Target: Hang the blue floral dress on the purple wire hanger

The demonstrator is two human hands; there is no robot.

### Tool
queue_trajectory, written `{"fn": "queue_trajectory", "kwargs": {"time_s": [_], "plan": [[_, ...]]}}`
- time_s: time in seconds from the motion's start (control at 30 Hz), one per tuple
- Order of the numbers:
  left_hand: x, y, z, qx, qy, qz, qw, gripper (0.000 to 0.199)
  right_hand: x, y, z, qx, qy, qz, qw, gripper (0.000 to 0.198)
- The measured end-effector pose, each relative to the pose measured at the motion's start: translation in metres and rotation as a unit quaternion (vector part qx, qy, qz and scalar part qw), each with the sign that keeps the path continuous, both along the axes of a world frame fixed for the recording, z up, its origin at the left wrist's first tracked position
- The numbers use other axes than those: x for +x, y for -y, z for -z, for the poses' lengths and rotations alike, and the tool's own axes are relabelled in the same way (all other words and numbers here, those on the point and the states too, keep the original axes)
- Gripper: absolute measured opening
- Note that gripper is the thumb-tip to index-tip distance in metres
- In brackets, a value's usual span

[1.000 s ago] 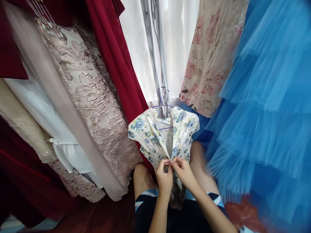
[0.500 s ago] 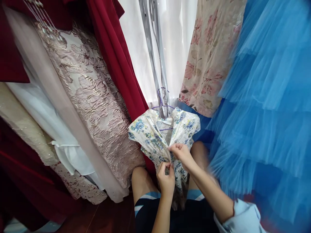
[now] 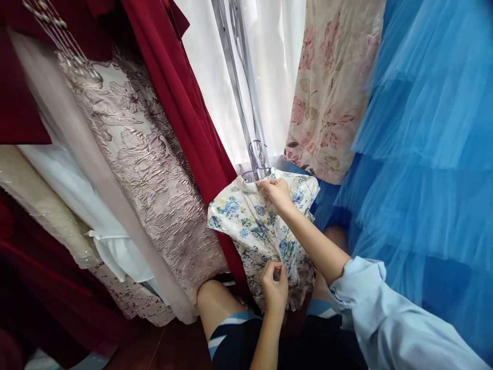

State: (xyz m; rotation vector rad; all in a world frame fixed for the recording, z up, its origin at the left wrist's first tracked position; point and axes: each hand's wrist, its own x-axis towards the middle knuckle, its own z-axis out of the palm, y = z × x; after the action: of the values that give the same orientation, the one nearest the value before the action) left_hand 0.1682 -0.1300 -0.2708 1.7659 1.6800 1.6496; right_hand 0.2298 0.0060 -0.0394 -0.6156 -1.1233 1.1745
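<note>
A white dress (image 3: 250,221) with blue flowers and green leaves hangs on a purple hanger (image 3: 254,156) in front of my knees. My right hand (image 3: 278,195) is closed in a pinch at the collar, at the top of the dress's centre closure, which looks like a zipper; the pull itself is hidden by the fingers. Lower down, my left hand (image 3: 275,288) pinches the dress fabric on the same centre line. Between the two hands the edges lie together. The hem hangs between my legs.
At left hang a dark red garment (image 3: 181,103), a pink brocade dress (image 3: 154,169) and several pale garments. Grey metal poles (image 3: 234,82) stand before a white curtain (image 3: 277,61). To the right are a pink-flowered garment (image 3: 323,103) and a tiered blue tulle dress (image 3: 423,154).
My right hand has moved up from the dress's middle to the collar, and the open V at the neck has drawn shut. My left hand has shifted slightly right and down, still pinching.
</note>
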Motion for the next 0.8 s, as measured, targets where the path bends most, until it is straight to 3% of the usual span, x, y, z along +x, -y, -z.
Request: {"fn": "queue_trajectory", "kwargs": {"time_s": [0.1, 0.17, 0.23, 0.4, 0.5, 0.57, 0.63, 0.8], "plan": [[-0.007, -0.003, -0.008, -0.021, 0.002, 0.032, 0.999, 0.015, 0.002, 0.006, 0.001, 0.014, 0.008, 0.002, 1.000, 0.021], [-0.016, -0.008, -0.031, 0.001, 0.003, 0.036, 0.999, 0.013, 0.004, 0.014, 0.002, 0.026, 0.017, 0.009, 0.999, 0.020], [-0.025, -0.017, -0.070, 0.059, 0.005, 0.011, 0.998, 0.026, 0.007, 0.020, 0.002, 0.040, 0.030, 0.016, 0.999, 0.020], [-0.042, -0.047, -0.196, 0.214, -0.092, 0.012, 0.973, 0.039, 0.013, 0.032, 0.001, 0.062, 0.062, 0.028, 0.996, 0.021], [-0.051, -0.061, -0.244, 0.186, -0.230, 0.053, 0.954, 0.031, 0.016, 0.036, 0.002, 0.079, 0.068, 0.035, 0.994, 0.022], [-0.054, -0.066, -0.255, 0.146, -0.295, 0.057, 0.942, 0.024, 0.018, 0.036, 0.005, 0.091, 0.073, 0.038, 0.992, 0.021], [-0.055, -0.069, -0.255, 0.132, -0.320, 0.040, 0.937, 0.023, 0.018, 0.034, 0.013, 0.095, 0.082, 0.038, 0.991, 0.022], [-0.056, -0.073, -0.253, 0.166, -0.285, -0.003, 0.944, 0.020, 0.012, 0.026, 0.047, 0.075, 0.112, 0.039, 0.990, 0.021]]}}
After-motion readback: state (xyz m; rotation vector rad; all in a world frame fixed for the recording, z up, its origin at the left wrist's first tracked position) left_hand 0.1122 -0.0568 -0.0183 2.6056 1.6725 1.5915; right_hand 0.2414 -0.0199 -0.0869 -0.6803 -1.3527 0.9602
